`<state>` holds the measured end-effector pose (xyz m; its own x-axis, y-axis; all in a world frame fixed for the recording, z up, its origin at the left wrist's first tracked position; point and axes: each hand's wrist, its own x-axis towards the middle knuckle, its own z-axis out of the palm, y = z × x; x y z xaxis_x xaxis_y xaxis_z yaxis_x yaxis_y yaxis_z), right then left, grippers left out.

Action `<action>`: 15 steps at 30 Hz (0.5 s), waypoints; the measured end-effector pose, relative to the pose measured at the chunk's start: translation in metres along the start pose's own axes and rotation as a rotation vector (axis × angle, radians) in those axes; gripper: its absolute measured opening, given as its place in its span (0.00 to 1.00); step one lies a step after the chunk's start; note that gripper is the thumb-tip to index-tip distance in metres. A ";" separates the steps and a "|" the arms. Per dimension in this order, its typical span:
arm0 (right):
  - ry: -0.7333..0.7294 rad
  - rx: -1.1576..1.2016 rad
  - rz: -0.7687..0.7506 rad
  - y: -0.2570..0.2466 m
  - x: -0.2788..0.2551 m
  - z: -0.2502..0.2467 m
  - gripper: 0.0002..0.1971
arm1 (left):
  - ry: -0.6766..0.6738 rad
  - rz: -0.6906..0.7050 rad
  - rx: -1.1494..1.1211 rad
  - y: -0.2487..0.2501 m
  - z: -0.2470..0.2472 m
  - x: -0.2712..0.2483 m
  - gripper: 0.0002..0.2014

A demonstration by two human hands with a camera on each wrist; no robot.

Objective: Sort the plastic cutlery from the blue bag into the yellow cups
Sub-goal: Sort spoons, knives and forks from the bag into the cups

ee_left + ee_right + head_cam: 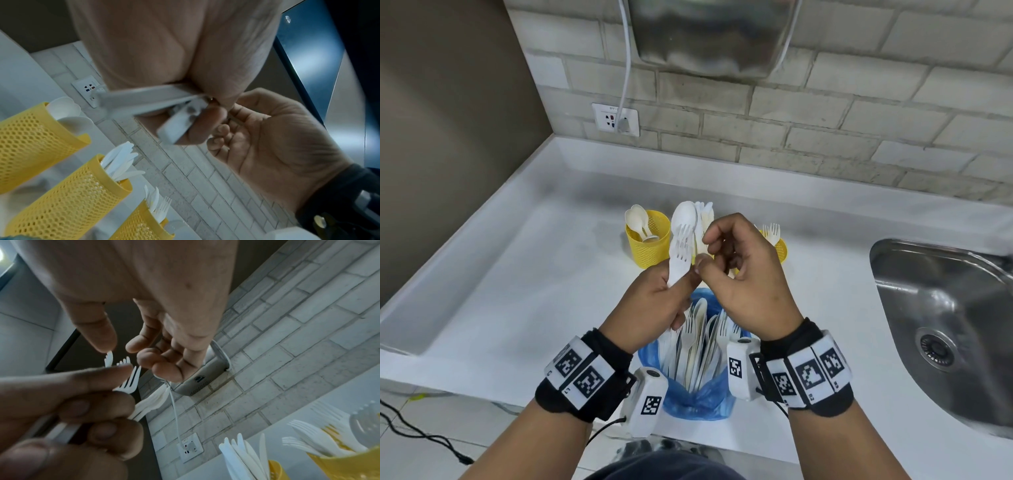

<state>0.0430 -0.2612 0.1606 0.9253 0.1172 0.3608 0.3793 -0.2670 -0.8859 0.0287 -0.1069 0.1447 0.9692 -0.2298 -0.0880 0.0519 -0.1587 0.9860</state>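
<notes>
My left hand [671, 294] grips a bundle of white plastic cutlery [681, 240], forks and a spoon, upright above the blue bag [698, 394], which holds more cutlery. My right hand [703, 253] hovers at the bundle's right side, fingers curled. In the right wrist view its thumb [102, 337] touches a fork's tines [109, 358], while the forefinger stays a little apart. Behind stand three yellow mesh cups: spoons in the left cup [647, 240], knives [707, 212] in the middle cup [68, 194], which my hands hide in the head view, and forks in the right cup [780, 248].
A steel sink [945, 325] is sunk into the white counter [534, 291] at the right. A wall socket [615, 120] with a plugged cable and a metal appliance [709, 34] hang on the brick wall. The counter's back and left edges are raised.
</notes>
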 end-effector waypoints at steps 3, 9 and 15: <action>-0.047 -0.112 -0.059 -0.001 0.000 0.000 0.08 | 0.013 0.026 0.018 0.001 0.000 0.003 0.21; 0.052 -0.087 -0.093 0.003 0.005 -0.001 0.05 | -0.036 0.110 0.060 0.000 0.005 0.002 0.05; 0.006 -0.077 -0.026 0.007 0.006 -0.001 0.10 | -0.057 0.124 0.038 0.002 0.006 0.003 0.16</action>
<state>0.0511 -0.2629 0.1562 0.9152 0.1197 0.3847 0.4020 -0.3369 -0.8514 0.0301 -0.1140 0.1456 0.9525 -0.3035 0.0255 -0.0778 -0.1615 0.9838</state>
